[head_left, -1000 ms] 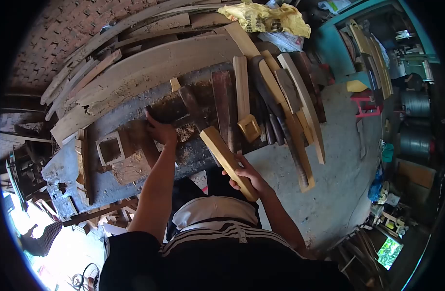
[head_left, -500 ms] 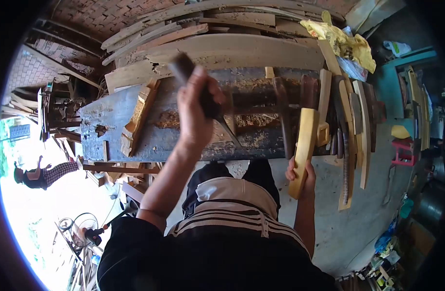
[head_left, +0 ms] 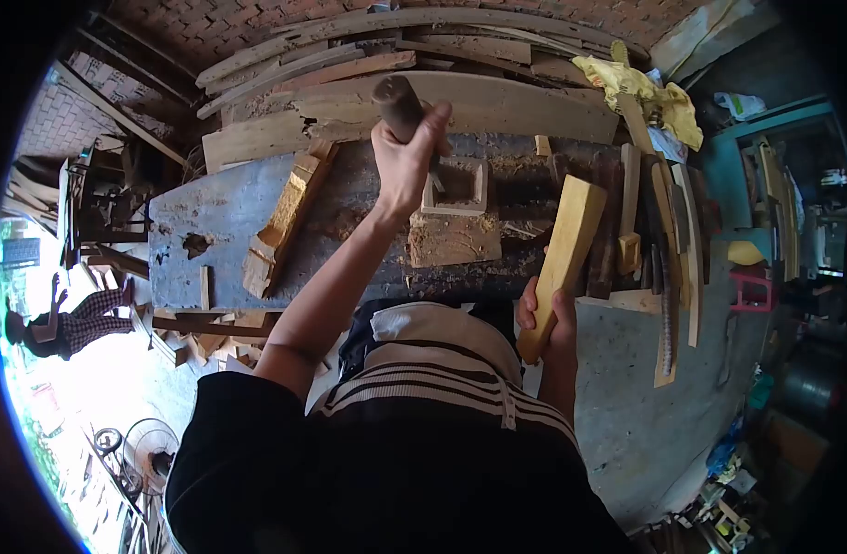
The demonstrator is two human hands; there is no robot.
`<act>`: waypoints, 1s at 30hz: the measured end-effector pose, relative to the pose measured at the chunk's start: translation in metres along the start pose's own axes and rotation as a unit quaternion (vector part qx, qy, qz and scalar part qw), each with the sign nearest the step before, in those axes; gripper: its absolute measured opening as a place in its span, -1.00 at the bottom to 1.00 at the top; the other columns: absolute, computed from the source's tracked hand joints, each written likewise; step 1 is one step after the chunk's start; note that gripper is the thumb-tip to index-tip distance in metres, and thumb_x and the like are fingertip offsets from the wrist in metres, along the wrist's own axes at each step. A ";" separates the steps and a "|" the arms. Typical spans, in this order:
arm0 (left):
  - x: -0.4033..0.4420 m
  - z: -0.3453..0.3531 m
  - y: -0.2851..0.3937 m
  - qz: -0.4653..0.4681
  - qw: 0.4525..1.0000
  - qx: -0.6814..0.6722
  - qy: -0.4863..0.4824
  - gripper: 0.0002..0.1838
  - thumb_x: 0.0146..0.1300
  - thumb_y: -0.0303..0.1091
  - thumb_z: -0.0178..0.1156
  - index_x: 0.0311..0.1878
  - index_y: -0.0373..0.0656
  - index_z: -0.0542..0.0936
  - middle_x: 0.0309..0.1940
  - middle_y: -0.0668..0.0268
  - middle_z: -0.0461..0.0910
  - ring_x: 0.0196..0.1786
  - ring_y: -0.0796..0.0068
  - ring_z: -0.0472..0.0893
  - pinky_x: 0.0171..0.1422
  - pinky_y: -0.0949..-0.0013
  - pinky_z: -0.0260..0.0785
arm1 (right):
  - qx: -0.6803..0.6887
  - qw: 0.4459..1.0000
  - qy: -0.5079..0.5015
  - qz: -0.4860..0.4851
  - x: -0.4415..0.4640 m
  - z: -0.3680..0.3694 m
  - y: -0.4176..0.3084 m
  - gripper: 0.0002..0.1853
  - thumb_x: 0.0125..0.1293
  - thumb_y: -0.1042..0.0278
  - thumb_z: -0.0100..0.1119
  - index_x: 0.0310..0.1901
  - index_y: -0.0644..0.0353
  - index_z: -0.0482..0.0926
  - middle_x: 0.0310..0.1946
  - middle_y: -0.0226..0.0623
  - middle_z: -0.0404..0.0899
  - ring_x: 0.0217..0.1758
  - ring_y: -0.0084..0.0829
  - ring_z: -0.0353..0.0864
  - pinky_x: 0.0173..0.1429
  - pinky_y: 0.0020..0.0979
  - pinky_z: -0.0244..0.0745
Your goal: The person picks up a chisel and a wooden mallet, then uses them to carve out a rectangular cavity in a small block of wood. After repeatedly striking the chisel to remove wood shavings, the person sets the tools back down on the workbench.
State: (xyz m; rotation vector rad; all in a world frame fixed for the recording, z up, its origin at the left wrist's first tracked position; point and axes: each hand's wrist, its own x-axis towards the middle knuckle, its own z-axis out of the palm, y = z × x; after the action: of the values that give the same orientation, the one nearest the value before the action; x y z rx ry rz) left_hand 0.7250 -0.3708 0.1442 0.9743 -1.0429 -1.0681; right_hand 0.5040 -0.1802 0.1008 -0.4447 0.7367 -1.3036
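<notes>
Yellow wood, shaped as a long squared bar [head_left: 573, 222], sits in the right hand [head_left: 550, 314], whose fingers and thumb wrap its lower end; from my remote view it leans across the near edge of the dark, worn workbench [head_left: 179, 277]. I see the left hand [head_left: 405, 162] closed around the thick, dark cylindrical handle of a chisel-like tool [head_left: 397, 106], over the bench. Its narrow blade points down into a pale, square hollow wooden frame [head_left: 454, 211]; whether the tip touches, I cannot tell. The frame is on a light-brown flat board [head_left: 456, 245] on the benchtop. To its left I have a notched yellowish wooden block [head_left: 289, 217] lying slantwise; to its right, reddish-brown timber lengths [head_left: 610, 222]. Long, curved brown planks [head_left: 516, 106] line the bench's far side.
</notes>
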 end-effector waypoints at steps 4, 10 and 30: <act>-0.002 0.002 0.023 -0.022 0.995 -0.031 -0.089 -0.82 0.22 -0.39 0.36 -0.27 -0.19 0.53 -0.62 0.37 0.55 -0.59 0.60 0.53 -0.47 0.48 0.36 | -0.151 0.987 0.051 -0.028 0.005 0.028 -0.011 -0.57 0.28 0.18 0.27 -0.01 0.27 0.36 -0.45 -0.29 0.45 -0.59 -0.51 0.43 -0.50 -0.47 0.35; -0.060 0.039 -0.003 0.176 0.963 0.106 -0.172 -0.85 0.09 -0.42 0.40 -0.38 -0.15 0.58 -0.54 0.31 0.62 -0.49 0.44 0.65 -0.41 0.37 0.46 | -0.358 0.897 0.092 -0.243 0.013 0.103 -0.073 -0.76 0.20 0.30 0.18 -0.28 0.33 0.47 -0.49 -0.29 0.45 -0.61 -0.49 0.43 -0.49 -0.50 0.35; -0.025 0.044 -0.002 0.067 0.994 0.021 -0.086 -0.82 0.04 -0.35 0.40 -0.27 -0.11 0.65 -0.46 0.31 0.69 -0.45 0.42 0.67 -0.33 0.32 0.53 | -0.507 0.820 0.189 -0.187 -0.009 0.124 -0.058 -0.28 0.32 0.25 0.26 0.40 0.28 0.13 -0.30 -0.27 0.49 -0.48 -0.45 0.52 -0.37 -0.49 0.44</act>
State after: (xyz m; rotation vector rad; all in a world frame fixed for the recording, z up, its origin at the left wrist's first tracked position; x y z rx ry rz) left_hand 0.6784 -0.3516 0.1473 0.8449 -1.2588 -1.0351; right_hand 0.5505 -0.1976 0.2285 -1.2555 1.7636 -1.2804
